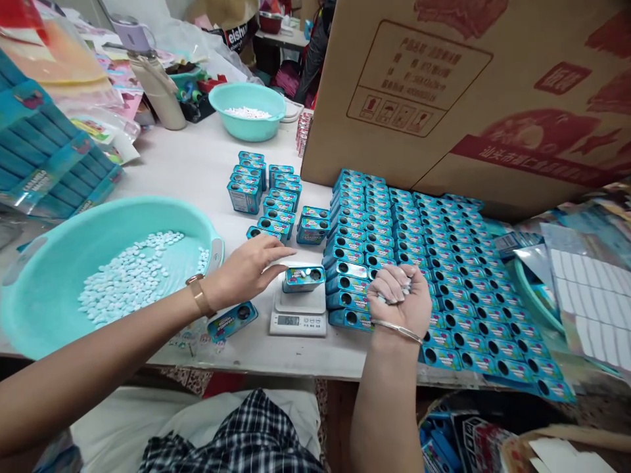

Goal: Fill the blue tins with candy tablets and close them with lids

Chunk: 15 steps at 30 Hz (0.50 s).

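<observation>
My left hand point(251, 266) reaches over the table with thumb and fingers apart, its thumb tip close to a small blue tin point(302, 284); whether they touch I cannot tell. That tin stands on a white digital scale point(298, 324), and white pieces show at the round hole in its top. Palm up, my right hand point(400, 302) is curled around several small white candies point(405, 289), above the rows of blue tins point(404, 236). Another blue tin point(233, 322) lies tilted beneath my left wrist, left of the scale.
A large turquoise basin point(197, 213) with a heap of pale candies stands at the left, a smaller turquoise bowl point(256, 131) farther back. A big cardboard box point(444, 151) walls off the back right. More blue tins point(245, 196) stand in the middle; a bottle point(158, 92) is behind.
</observation>
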Each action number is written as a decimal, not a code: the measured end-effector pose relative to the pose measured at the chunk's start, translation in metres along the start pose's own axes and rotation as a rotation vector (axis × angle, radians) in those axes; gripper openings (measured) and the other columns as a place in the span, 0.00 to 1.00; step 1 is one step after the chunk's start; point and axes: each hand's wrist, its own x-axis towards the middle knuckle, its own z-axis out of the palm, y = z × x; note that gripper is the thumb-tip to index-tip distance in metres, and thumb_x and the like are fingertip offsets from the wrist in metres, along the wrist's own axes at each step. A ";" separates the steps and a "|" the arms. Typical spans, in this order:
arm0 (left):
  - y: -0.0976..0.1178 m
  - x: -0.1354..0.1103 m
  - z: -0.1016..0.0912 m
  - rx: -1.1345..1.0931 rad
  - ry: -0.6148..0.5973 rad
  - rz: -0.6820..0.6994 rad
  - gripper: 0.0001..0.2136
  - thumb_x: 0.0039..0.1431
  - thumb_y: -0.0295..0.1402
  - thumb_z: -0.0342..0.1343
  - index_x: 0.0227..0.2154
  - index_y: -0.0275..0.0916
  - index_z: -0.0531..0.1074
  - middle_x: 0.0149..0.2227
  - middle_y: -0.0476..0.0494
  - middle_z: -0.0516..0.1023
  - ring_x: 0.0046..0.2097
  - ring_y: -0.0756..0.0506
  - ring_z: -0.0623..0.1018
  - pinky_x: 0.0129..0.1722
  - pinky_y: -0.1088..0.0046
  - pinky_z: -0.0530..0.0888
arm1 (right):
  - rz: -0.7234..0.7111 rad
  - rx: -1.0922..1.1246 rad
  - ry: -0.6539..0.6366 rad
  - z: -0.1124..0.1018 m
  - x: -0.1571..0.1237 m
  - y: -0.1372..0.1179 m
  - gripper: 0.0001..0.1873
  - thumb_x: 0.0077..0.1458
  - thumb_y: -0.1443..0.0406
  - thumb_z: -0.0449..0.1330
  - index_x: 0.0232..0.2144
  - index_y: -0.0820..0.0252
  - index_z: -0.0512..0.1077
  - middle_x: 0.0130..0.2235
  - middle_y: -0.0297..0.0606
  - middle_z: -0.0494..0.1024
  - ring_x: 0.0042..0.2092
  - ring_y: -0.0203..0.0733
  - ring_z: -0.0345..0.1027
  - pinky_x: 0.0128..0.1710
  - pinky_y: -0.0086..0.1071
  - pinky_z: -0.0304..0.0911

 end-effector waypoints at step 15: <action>0.014 0.026 0.012 0.254 -0.181 0.249 0.17 0.61 0.26 0.49 0.51 0.44 0.71 0.40 0.42 0.74 0.46 0.41 0.68 0.54 0.57 0.57 | 0.023 -0.042 0.022 -0.005 0.004 0.010 0.09 0.57 0.68 0.55 0.25 0.58 0.62 0.20 0.22 0.58 0.16 0.26 0.51 0.14 0.22 0.50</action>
